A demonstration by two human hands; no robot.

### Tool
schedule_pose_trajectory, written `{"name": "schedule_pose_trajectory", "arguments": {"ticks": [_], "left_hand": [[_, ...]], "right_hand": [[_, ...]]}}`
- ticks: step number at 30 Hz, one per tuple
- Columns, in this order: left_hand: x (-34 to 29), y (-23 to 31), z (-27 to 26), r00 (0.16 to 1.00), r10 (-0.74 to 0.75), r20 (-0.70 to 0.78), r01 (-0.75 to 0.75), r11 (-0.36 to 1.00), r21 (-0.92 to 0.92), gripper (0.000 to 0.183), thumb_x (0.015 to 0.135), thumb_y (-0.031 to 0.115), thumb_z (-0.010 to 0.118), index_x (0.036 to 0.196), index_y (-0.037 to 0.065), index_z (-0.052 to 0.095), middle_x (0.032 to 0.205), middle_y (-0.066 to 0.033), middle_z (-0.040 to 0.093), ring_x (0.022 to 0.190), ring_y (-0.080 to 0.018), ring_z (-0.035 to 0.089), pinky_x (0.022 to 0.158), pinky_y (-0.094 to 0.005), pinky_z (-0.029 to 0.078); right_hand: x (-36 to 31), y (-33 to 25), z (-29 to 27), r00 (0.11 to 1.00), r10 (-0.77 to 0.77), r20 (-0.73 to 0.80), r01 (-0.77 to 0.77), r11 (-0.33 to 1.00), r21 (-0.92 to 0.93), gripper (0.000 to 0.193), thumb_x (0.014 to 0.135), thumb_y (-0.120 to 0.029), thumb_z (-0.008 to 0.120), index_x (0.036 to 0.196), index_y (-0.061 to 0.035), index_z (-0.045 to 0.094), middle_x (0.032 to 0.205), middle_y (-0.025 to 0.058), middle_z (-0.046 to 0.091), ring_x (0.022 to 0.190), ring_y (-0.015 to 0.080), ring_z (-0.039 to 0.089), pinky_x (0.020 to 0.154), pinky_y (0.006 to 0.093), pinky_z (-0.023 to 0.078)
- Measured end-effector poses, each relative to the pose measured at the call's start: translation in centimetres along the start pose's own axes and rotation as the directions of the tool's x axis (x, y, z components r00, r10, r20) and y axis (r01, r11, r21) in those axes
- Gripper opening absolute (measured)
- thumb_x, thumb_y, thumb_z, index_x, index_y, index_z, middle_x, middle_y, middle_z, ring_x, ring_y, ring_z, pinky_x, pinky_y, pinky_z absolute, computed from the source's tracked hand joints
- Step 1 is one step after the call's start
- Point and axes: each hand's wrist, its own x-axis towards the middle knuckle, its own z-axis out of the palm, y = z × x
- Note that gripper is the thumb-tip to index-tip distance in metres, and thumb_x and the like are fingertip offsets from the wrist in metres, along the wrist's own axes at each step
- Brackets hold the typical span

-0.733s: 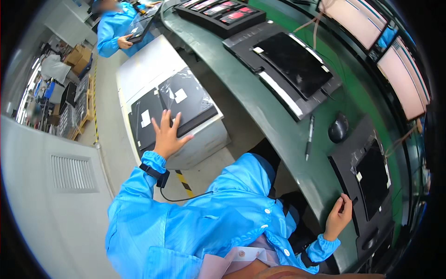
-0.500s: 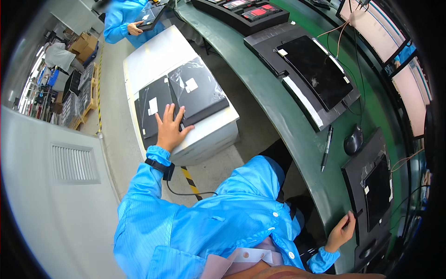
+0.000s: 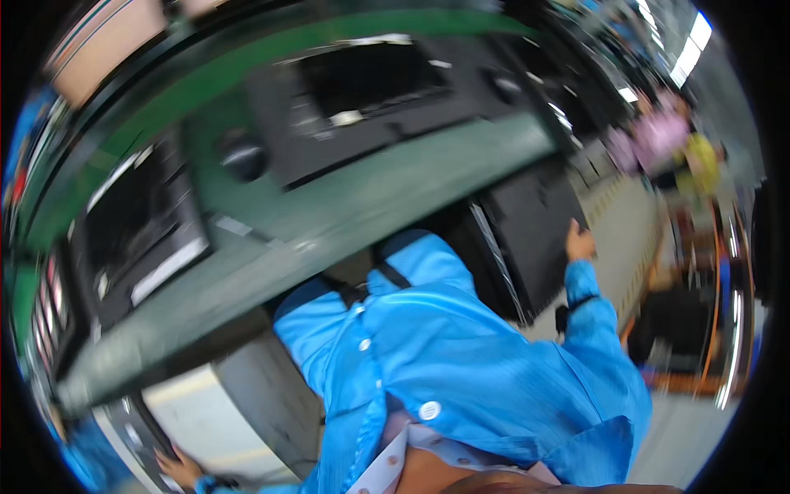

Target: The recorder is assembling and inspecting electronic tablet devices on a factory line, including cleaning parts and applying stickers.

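Note:
At the lower left, my left hand [image 3: 178,469] lies with fingers spread on a flat black panel [image 3: 132,428] with a pale label. That panel rests on a white box [image 3: 206,412] beside the bench. On the right, my right hand [image 3: 580,243] touches the edge of a large, flat black board or case [image 3: 539,226]; its fingers look stretched, though motion blurs them. A strip of clear wrap shows along the near side of that black piece.
The green bench [image 3: 329,218] holds two dark screens, one on a black stand [image 3: 370,78], the other [image 3: 136,206] further left. A black mouse [image 3: 244,154] and a pen [image 3: 239,228] lie between. People in pink and yellow [image 3: 658,144] are at the far right.
My view has swung to the right, so the bench now crosses the top. My right hand has gone from the bench edge to the large black piece. My left hand remains on the black panels.

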Motion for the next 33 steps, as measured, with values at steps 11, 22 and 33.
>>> {"name": "schedule_pose_trajectory", "arguments": {"ticks": [11, 22, 33], "left_hand": [[6.4, 8.9, 1.3, 0.97, 0.077, -0.231, -0.122, 0.975, -0.188, 0.062, 0.091, 0.056, 0.069, 0.121, 0.001, 0.071, 0.128, -0.0265, 0.065, 0.122, -0.0457, 0.057, 0.103, -0.0678, 0.038], [-7.0, 40.6, -19.7, 0.853, 0.515, -0.09, -0.256, 0.26, -0.931, 0.015, 0.093, 0.006, 0.071, 0.107, 0.0, 0.073, 0.093, -0.0128, 0.071, 0.087, -0.0232, 0.068, 0.081, -0.0333, 0.053], [-6.3, 49.4, -31.5, 0.427, 0.806, -0.409, 0.287, -0.55, -0.784, 0.134, 0.074, 0.045, 0.092, 0.164, 0.005, 0.002, 0.159, -0.0212, 0.036, 0.147, -0.0324, 0.039, 0.12, -0.045, 0.032]], "right_hand": [[-0.7, 14.4, 5.2, 0.915, 0.344, 0.21, -0.379, 0.911, 0.16, 0.101, 0.081, -0.075, 0.067, 0.131, 0.0125, 0.061, 0.135, 0.03, 0.061, 0.124, 0.042, 0.061, 0.106, 0.0451, 0.048], [-0.8, 15.6, -2.7, 0.933, 0.085, 0.349, -0.359, 0.162, 0.919, 0.078, 0.093, -0.054, 0.067, 0.148, -0.0013, 0.051, 0.149, 0.0156, 0.051, 0.136, 0.0286, 0.049, 0.114, 0.0429, 0.039], [-8.6, -16.8, -14.0, 0.613, -0.787, -0.072, -0.343, -0.347, 0.873, 0.046, 0.097, -0.028, 0.061, 0.132, 0.0033, 0.061, 0.123, 0.014, 0.068, 0.11, 0.0251, 0.068, 0.099, 0.0375, 0.054]]}}
